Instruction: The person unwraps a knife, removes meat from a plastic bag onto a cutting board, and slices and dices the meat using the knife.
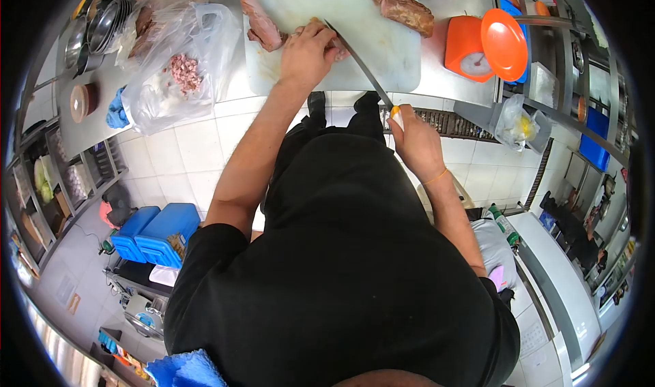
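Observation:
My right hand (415,139) is closed round the yellow-and-white handle of a long knife (361,64), whose blade points up and left over the white cutting board (382,66). Its tip is beside the fingers of my left hand (308,56). My left hand presses down on a small piece of meat (336,51) on the board, mostly covered by the fingers. To the left of that hand lies a pink piece of meat (262,24). A browned piece of meat (402,10) with a thin end lies at the board's upper right.
Left of the board is a plastic bag (217,42) with diced pink meat (185,72). Stacked metal bowls (109,27) and a brown tub (84,102) stand further left. An orange scale (468,49) is on the right. A person (580,233) is at the far right.

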{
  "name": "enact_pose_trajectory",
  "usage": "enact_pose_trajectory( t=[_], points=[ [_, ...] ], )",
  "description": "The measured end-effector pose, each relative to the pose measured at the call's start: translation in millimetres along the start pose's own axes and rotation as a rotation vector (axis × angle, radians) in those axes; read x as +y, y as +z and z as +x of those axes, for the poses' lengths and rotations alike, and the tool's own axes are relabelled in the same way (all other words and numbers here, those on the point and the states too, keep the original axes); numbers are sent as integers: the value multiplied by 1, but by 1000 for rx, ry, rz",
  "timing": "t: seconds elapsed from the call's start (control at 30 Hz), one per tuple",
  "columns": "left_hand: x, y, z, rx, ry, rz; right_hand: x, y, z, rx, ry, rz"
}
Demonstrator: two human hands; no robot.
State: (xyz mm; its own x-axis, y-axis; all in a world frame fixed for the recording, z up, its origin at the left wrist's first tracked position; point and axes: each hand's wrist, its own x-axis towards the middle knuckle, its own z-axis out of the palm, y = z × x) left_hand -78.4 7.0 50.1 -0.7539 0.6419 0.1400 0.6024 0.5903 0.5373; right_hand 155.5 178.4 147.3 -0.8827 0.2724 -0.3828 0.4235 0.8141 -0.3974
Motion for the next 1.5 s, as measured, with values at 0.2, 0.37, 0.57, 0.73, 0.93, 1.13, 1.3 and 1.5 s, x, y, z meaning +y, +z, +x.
enact_pose_trajectory(
  t=[0.2, 0.37, 0.57, 0.73, 0.93, 1.13, 1.3, 1.5],
  points=[
    [2, -2, -2, -1, -11, -1, -4, -5, -9, -8, 1, -64],
    [3, -2, 0, 2, -2, -16, -5, 4, -7, -17, -2, -75],
    [-2, 0, 2, -2, 17, -20, -19, 12, 36, -37, -5, -64],
    [1, -4, 4, -25, 4, 4, -14, 18, 47, -32, -16, -65],
    [-3, 0, 3, 5, 21, -13, 16, 27, 1, -35, -16, -64],
    [-5, 0, 2, 29, 36, 1, 2, 51, 46, 22, -27, -46],
    [-6, 3, 2, 26, 29, -25, -1, 31, 46, 19, 16, -41],
    [-5, 5, -1, 42, 17, -15, -4, 12, 11, -21, 6, -77]
  ],
)
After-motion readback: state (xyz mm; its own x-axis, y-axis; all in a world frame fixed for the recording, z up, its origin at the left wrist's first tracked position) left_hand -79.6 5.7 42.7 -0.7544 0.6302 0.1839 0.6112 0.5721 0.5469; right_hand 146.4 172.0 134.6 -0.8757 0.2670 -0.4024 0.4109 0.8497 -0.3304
